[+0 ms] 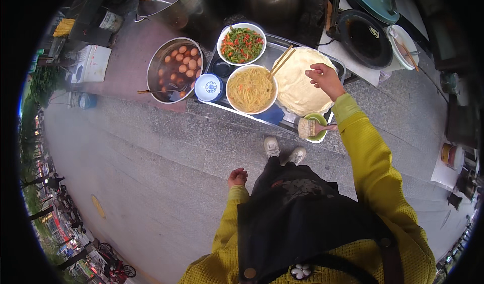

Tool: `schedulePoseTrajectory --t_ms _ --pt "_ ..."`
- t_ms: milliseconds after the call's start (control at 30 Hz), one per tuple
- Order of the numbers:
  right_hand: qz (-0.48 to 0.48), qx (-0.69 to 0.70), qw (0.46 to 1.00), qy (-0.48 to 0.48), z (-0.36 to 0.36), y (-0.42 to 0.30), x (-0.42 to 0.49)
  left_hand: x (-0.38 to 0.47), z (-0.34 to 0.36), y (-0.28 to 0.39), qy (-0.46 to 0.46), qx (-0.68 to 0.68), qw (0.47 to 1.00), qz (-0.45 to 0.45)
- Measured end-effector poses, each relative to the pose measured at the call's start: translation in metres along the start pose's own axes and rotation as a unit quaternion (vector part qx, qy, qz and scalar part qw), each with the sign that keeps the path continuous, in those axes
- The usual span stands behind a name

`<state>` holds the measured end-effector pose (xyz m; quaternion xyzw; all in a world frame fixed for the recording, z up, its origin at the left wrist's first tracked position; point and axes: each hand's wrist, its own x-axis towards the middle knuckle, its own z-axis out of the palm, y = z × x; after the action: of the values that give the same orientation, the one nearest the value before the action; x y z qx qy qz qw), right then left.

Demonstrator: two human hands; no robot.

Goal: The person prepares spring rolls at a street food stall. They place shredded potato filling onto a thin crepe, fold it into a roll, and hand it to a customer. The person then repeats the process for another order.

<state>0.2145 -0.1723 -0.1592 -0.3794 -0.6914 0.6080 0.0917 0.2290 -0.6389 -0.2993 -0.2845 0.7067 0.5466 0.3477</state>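
Note:
My right hand (323, 79) is over the right part of a stack of pale flatbreads or dough sheets (298, 91), fingers bent; nothing is visible in it. My left hand (238, 177) hangs low beside my dark apron, fingers curled; whether it holds anything cannot be told. Left of the stack stands a white bowl of shredded yellowish food (251, 89), with wooden chopsticks (281, 61) leaning on its rim. Behind it is a bowl of chopped green and red vegetables (242, 45). A wide brush (312, 128) lies across a green bowl (319, 136) at the tray's near right corner.
A metal pot of eggs in dark liquid (151, 70) stands left of the metal tray (227, 107), near blue-and-white bowls (208, 88). Large metal pots (278, 4) stand behind. A round black griddle (365, 38) and a white bowl (406, 44) with utensils are at the right.

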Motion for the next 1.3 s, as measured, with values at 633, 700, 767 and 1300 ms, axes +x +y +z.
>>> schedulePoseTrajectory --t_ms 633,700,767,1300 --pt "-0.132 -0.155 0.975 -0.087 0.119 0.001 0.064 0.019 -0.008 -0.053 0.113 -0.067 0.990 -0.052" --pt "-0.268 -0.265 0.921 -0.100 0.109 -0.034 0.030 0.012 0.004 -0.057 0.099 -0.051 0.993 -0.040" --pt "-0.319 -0.269 0.902 -0.114 0.083 -0.064 -0.009 0.001 0.017 -0.071 0.073 -0.020 0.997 -0.030" --pt "-0.189 0.215 0.917 0.277 -0.348 0.035 -0.147 -0.101 0.201 -0.163 0.005 0.199 0.967 0.159"
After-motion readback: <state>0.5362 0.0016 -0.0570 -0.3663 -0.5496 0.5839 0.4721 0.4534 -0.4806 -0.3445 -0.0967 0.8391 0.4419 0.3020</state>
